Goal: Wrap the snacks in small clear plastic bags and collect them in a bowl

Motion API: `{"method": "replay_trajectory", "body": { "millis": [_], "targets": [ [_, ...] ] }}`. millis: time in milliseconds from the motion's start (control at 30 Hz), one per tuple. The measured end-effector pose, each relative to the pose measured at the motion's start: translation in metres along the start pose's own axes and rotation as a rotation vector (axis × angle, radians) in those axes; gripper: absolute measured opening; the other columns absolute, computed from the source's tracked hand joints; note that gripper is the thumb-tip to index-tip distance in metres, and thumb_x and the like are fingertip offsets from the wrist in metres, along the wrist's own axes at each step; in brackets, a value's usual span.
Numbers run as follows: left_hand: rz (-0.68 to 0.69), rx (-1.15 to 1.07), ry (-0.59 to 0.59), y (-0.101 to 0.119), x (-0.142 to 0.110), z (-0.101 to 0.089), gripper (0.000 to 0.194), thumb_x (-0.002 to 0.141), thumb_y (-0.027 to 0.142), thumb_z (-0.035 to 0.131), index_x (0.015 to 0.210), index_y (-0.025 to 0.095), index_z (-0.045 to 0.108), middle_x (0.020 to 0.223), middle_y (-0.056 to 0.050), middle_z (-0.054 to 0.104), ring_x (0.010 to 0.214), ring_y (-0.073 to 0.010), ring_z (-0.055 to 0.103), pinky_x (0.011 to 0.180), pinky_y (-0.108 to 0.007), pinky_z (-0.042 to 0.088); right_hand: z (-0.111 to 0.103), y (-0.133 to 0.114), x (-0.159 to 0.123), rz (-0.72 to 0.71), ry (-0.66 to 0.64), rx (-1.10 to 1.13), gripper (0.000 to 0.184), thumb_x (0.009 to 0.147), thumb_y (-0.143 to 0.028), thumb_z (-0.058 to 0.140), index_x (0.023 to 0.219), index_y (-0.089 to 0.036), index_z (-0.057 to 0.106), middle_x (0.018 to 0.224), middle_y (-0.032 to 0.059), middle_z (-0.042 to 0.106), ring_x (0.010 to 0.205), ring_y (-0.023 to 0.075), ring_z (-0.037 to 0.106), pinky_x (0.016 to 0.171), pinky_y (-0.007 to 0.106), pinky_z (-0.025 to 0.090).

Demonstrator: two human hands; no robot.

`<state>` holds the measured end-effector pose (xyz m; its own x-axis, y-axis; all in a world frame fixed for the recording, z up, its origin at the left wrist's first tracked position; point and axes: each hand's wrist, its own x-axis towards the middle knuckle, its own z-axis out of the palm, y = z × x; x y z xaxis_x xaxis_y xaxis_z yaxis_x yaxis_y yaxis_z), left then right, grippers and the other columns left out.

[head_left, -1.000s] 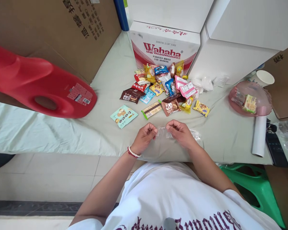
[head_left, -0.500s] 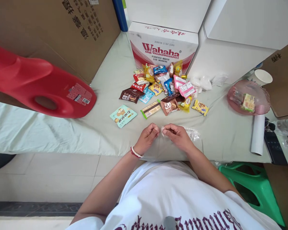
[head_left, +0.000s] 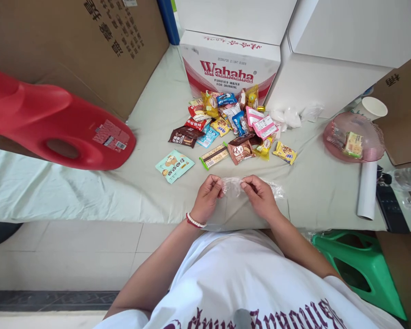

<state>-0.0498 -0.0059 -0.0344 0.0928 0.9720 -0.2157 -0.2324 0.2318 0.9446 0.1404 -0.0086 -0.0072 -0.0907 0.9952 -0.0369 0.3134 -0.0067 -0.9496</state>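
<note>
Between my two hands a clear plastic bag [head_left: 232, 186] is stretched, thin and crumpled. My left hand [head_left: 208, 195] pinches its left edge between thumb and fingers. On the other side my right hand [head_left: 259, 195] pinches the right edge. Another piece of clear plastic [head_left: 276, 190] lies on the table just past my right hand. Beyond my hands are a mint-green packet [head_left: 174, 166], a bar in a clear and green wrapper [head_left: 213, 156], a brown Q-marked snack packet [head_left: 241, 151] and a yellow packet [head_left: 285, 153].
Several wrapped snacks [head_left: 222, 125] are heaped against the Wahaha carton [head_left: 231, 68]. A red jug [head_left: 65, 128] lies at the left. To the right are a pink glass bowl [head_left: 335, 137], a paper cup [head_left: 372, 108], a white roll [head_left: 367, 192] and clear bottles. A green stool [head_left: 373, 269] stands below.
My hands have moved slightly apart. The clear plastic, bunched at my right hand before, now spans both hands, with my left hand gripping its edge.
</note>
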Motion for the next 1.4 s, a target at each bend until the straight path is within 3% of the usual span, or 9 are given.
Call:
{"method": "replay_trajectory", "body": {
  "millis": [167, 367, 533, 700, 867, 1000, 1133, 1233, 1400],
  "targets": [
    [-0.135, -0.268, 0.074, -0.002, -0.006, -0.001, 0.041, 0.079, 0.051, 0.08, 0.084, 0.02, 0.053, 0.089, 0.001, 0.067, 0.083, -0.0147, 0.066, 0.077, -0.029, 0.054, -0.014, 0.013, -0.033, 0.032, 0.135, -0.028, 0.025, 0.098, -0.045, 0.055, 0.091, -0.024, 0.064, 0.078, 0.0008, 0.059, 0.07, 0.0158, 0.052, 0.064, 0.028, 0.042],
    [-0.114, -0.245, 0.0, -0.002, -0.017, 0.0, 0.035, 0.084, 0.047, 0.076, 0.081, 0.02, 0.053, 0.11, -0.005, 0.072, 0.093, -0.0167, 0.068, 0.086, -0.033, 0.054, -0.035, 0.028, -0.075, 0.168, -0.166, 0.003, 0.039, 0.1, -0.056, 0.049, 0.097, -0.023, 0.069, 0.08, 0.0031, 0.063, 0.068, 0.0168, 0.054, 0.06, 0.028, 0.045],
    [0.081, 0.113, -0.106, 0.006, -0.027, 0.009, 0.027, 0.095, 0.044, 0.062, 0.084, 0.02, 0.055, 0.114, -0.01, 0.072, 0.101, -0.0194, 0.066, 0.092, -0.035, 0.049, -0.043, 0.018, -0.05, 0.268, -0.052, 0.125, 0.049, 0.094, -0.067, 0.052, 0.116, -0.025, 0.067, 0.114, 0.0085, 0.069, 0.106, 0.0238, 0.063, 0.078, 0.032, 0.056],
    [0.174, 0.231, -0.153, 0.009, -0.036, 0.012, 0.021, 0.096, 0.034, 0.059, 0.082, 0.021, 0.053, 0.12, -0.012, 0.071, 0.109, -0.0216, 0.065, 0.098, -0.037, 0.047, -0.019, 0.017, -0.011, 0.297, -0.026, 0.198, 0.031, 0.081, -0.051, 0.07, 0.085, -0.023, 0.059, 0.079, 0.0, 0.061, 0.072, 0.0164, 0.056, 0.066, 0.028, 0.051],
    [0.039, 0.208, 0.017, 0.003, -0.042, 0.002, 0.005, 0.088, 0.024, 0.06, 0.087, 0.021, 0.056, 0.118, -0.009, 0.071, 0.11, -0.0236, 0.064, 0.093, -0.036, 0.048, -0.01, 0.021, 0.0, 0.092, 0.086, 0.0, 0.014, 0.088, -0.037, 0.06, 0.087, -0.023, 0.061, 0.081, 0.0007, 0.063, 0.075, 0.0177, 0.057, 0.07, 0.029, 0.048],
    [0.189, 0.418, 0.215, 0.012, -0.034, 0.012, 0.014, 0.09, 0.031, 0.06, 0.101, 0.023, 0.063, 0.113, -0.008, 0.067, 0.108, -0.0232, 0.061, 0.091, -0.035, 0.047, -0.011, 0.013, -0.001, -0.061, 0.075, -0.295, 0.015, 0.09, -0.026, 0.052, 0.093, -0.023, 0.067, 0.09, 0.0056, 0.071, 0.085, 0.0226, 0.063, 0.08, 0.035, 0.048],
    [0.185, 0.556, 0.076, 0.013, -0.013, 0.029, 0.014, 0.088, 0.036, 0.066, 0.091, 0.021, 0.065, 0.088, -0.004, 0.065, 0.081, -0.0189, 0.058, 0.074, -0.03, 0.045, -0.012, 0.006, 0.001, -0.107, 0.051, -0.337, 0.019, 0.09, -0.024, 0.052, 0.097, -0.023, 0.07, 0.099, 0.0074, 0.074, 0.09, 0.024, 0.065, 0.083, 0.036, 0.049],
    [0.052, 0.368, 0.05, 0.0, 0.0, 0.033, 0.023, 0.093, 0.04, 0.058, 0.082, 0.021, 0.058, 0.065, 0.004, 0.052, 0.06, -0.013, 0.043, 0.059, -0.026, 0.035, -0.018, 0.01, 0.0, 0.014, 0.095, -0.164, 0.015, 0.089, -0.033, 0.059, 0.096, -0.024, 0.07, 0.089, 0.0038, 0.072, 0.077, 0.0201, 0.063, 0.074, 0.033, 0.049],
    [-0.047, 0.029, 0.179, -0.018, 0.005, 0.036, 0.031, 0.093, 0.051, 0.059, 0.083, 0.023, 0.048, 0.062, 0.008, 0.04, 0.053, -0.0104, 0.033, 0.051, -0.024, 0.027, -0.035, 0.025, -0.018, 0.412, 0.124, 0.335, 0.037, 0.077, -0.057, 0.072, 0.081, -0.021, 0.062, 0.067, -0.0015, 0.058, 0.053, 0.0126, 0.047, 0.047, 0.026, 0.039]
  ]
}}
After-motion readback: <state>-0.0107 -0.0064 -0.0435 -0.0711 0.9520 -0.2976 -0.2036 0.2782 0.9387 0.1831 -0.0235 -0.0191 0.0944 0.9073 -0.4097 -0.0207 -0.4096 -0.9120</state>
